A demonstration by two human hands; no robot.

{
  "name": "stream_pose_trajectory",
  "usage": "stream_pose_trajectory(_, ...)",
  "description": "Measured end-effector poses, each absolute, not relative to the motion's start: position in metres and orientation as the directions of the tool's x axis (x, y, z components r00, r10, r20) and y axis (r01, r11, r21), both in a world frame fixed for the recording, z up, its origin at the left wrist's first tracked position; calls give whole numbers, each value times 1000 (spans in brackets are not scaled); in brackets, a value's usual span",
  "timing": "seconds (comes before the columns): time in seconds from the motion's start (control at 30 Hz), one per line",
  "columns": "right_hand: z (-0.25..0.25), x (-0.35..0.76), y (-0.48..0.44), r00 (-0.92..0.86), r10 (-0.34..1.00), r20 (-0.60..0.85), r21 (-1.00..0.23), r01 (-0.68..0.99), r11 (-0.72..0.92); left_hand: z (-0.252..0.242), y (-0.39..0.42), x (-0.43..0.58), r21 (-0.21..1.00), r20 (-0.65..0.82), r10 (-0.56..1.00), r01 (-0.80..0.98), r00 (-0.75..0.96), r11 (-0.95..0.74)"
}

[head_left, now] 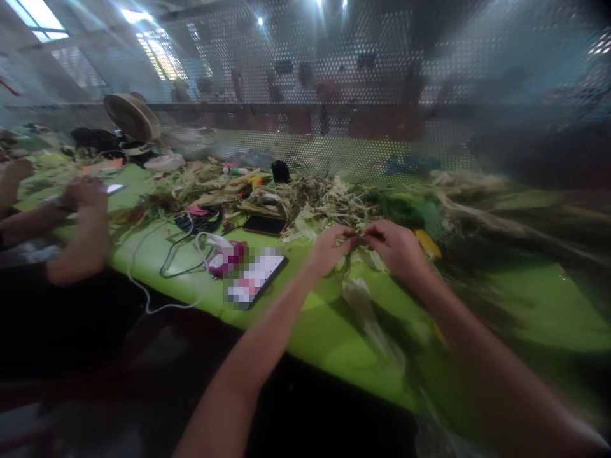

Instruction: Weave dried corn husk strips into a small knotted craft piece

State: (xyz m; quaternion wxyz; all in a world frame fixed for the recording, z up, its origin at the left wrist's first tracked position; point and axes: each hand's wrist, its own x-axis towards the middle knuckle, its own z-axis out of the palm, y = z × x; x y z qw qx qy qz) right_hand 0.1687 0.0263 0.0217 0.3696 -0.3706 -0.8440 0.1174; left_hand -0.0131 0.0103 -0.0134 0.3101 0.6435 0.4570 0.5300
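My left hand (pixel 331 248) and my right hand (pixel 396 245) meet above the green tabletop (pixel 310 337), fingertips pinched close together. Between them is a thin dried plant strip, mostly hidden by the fingers and blurred. Pale dried leaf pieces (pixel 376 261) show just under the right hand. Nearer to me, a long pale husk-like strip (pixel 365 305) lies on the table below the hands. Behind my fingers spreads a tangled heap of dry, straw-coloured leaves (pixel 315 197). A yellow piece (pixel 428 243) sits beside my right wrist.
Left of my left forearm lie a phone with a lit screen (pixel 258 280), a dark phone (pixel 264 225), a magenta-and-white packet (pixel 226 257) and a white cable (pixel 138 280). A co-worker's hands (pixel 86 194) rest at far left. Perforated metal sheeting (pixel 305 149) stands behind the table.
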Motion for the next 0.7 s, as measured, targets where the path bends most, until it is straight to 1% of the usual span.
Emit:
stream_pose_trajectory(0.1,22,168,26,-467,710,527,-474,533,701,-17,12,-12,906,351,936,242,25,-347)
stream_pose_trajectory(0.23,21,169,27,-484,719,499,-491,525,695,-23,13,-10,921,355,935,164,27,-354)
stream_pose_trajectory(0.4,23,171,28,-495,736,461,-532,510,676,-28,12,-8,942,335,940,1,62,-336)
stream_pose_trajectory(0.47,25,171,27,-494,745,447,-544,511,665,-27,10,-8,950,313,946,-32,81,-311)
stream_pose_trajectory(0.6,28,172,26,-501,753,427,-542,525,656,-22,9,-9,951,304,948,30,100,-308)
stream_pose_trajectory(0.7,29,171,25,-506,753,421,-517,548,657,-17,11,-14,927,317,939,168,132,-336)
